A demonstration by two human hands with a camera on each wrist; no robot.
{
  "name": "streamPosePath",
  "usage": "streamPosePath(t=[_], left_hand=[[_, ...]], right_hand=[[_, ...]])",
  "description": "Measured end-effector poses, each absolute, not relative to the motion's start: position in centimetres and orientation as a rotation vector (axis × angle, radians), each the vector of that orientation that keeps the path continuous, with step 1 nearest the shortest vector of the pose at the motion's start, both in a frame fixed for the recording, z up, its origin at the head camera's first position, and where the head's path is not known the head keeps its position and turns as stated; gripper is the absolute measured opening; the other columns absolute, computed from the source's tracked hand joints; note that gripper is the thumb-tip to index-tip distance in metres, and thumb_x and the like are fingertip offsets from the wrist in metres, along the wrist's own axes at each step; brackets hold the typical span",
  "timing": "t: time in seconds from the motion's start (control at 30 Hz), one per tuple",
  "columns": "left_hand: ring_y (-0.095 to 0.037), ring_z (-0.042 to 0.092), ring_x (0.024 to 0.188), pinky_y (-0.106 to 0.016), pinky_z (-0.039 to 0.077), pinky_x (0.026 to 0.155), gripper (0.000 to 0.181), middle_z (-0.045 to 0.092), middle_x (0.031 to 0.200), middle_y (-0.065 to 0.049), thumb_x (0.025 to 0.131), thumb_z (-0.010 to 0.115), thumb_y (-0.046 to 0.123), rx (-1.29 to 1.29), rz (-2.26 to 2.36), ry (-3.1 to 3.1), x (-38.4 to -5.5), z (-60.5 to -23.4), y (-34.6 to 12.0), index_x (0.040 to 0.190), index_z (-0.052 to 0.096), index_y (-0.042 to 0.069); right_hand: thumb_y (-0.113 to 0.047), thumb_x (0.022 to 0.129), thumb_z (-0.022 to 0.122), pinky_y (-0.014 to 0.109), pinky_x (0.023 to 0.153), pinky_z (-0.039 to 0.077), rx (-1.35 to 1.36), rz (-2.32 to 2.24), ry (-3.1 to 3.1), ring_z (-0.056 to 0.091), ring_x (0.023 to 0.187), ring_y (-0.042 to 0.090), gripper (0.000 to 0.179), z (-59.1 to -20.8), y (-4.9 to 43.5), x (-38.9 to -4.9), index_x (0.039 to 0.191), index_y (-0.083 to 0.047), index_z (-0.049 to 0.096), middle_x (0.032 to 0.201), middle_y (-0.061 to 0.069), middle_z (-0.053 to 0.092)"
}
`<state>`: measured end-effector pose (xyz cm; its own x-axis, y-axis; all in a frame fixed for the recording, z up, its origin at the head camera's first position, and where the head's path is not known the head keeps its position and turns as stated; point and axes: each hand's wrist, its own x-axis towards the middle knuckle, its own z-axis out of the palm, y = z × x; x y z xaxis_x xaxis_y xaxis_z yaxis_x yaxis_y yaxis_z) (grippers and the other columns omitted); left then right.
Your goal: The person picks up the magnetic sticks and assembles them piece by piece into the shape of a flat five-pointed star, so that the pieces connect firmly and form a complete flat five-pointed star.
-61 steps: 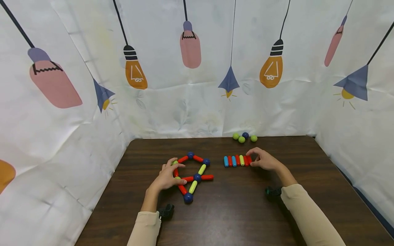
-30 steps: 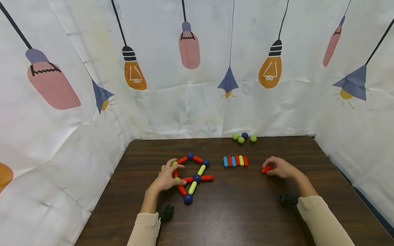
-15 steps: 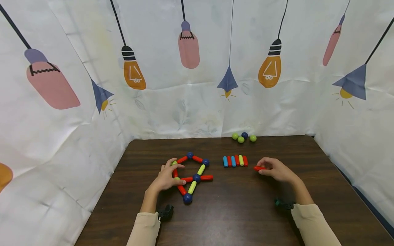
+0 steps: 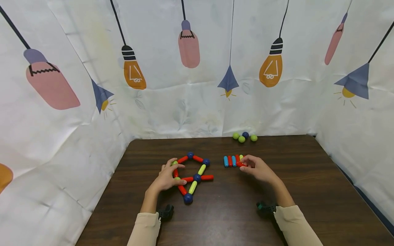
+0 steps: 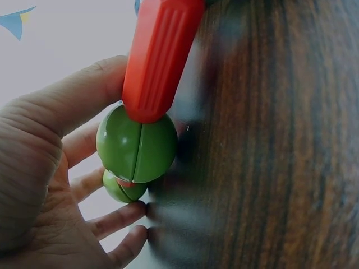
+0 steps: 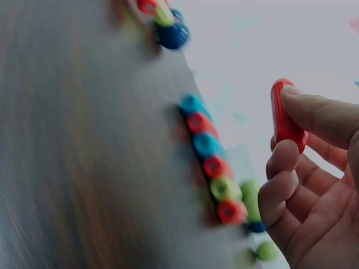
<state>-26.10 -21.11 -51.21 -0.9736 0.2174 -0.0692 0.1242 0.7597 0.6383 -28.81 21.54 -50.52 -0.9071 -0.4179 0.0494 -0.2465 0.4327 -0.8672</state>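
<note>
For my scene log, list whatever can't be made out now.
Head: the row's end rod, hidden behind the right grip.
Head: the nearer green ball, partly covered by the left grip.
Left wrist: the red rod's upper end, cut off by the top edge.
Right wrist: the build, cut off by the top edge.
Right wrist: table grain, blurred.

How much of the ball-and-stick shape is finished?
Already done: a joined shape of red and yellow sticks with blue and green balls.

In hand: the right hand pinches a loose red stick.

Left, maybe: the shape's right-hand red stick has no ball on its outer end, and six lined-up sticks plus four loose balls aren't joined on.
</note>
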Motion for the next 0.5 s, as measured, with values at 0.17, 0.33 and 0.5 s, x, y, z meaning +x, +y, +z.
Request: streamPosePath(t=[0.17, 0.33, 0.5], left_hand=[[-0.044, 0.027, 0.143, -0.073, 0.031, 0.108, 0.061, 0.023, 0.168, -0.008, 0.081, 0.087, 0.041, 0.271, 1.007, 2.816, -26.0, -51.2, -21.1, 0.135, 0.065, 0.023], [-0.044, 0.027, 0.144, -0.073, 0.03, 0.108, 0.06, 0.023, 0.168, -0.008, 0.081, 0.087, 0.04, 0.265, 1.014, 2.81, -26.0, -51.2, -21.1, 0.135, 0.066, 0.022], [-0.043, 0.027, 0.144, -0.072, 0.032, 0.108, 0.06, 0.023, 0.168, -0.009, 0.081, 0.087, 0.04, 0.265, 1.014, 2.814, -26.0, -51.2, -21.0, 0.135, 0.066, 0.023]], right_hand=[[-0.024, 0.098, 0.071, 0.026, 0.061, 0.047, -0.6, -1.471, 2.455, 0.053, 0.069, 0.015, 0.028, -51.0, 18.5, -28.7, 0.117, -0.006, 0.065, 0.095, 0.007, 0.056], [-0.027, 0.098, 0.07, 0.028, 0.061, 0.05, -0.595, -1.415, 2.447, 0.056, 0.068, 0.016, 0.029, -51.2, 15.8, -28.4, 0.119, -0.008, 0.065, 0.093, 0.006, 0.058], [-0.026, 0.1, 0.068, 0.031, 0.059, 0.051, -0.596, -1.394, 2.433, 0.059, 0.068, 0.018, 0.025, -51.4, 14.0, -28.2, 0.119, -0.01, 0.065, 0.09, 0.005, 0.06]])
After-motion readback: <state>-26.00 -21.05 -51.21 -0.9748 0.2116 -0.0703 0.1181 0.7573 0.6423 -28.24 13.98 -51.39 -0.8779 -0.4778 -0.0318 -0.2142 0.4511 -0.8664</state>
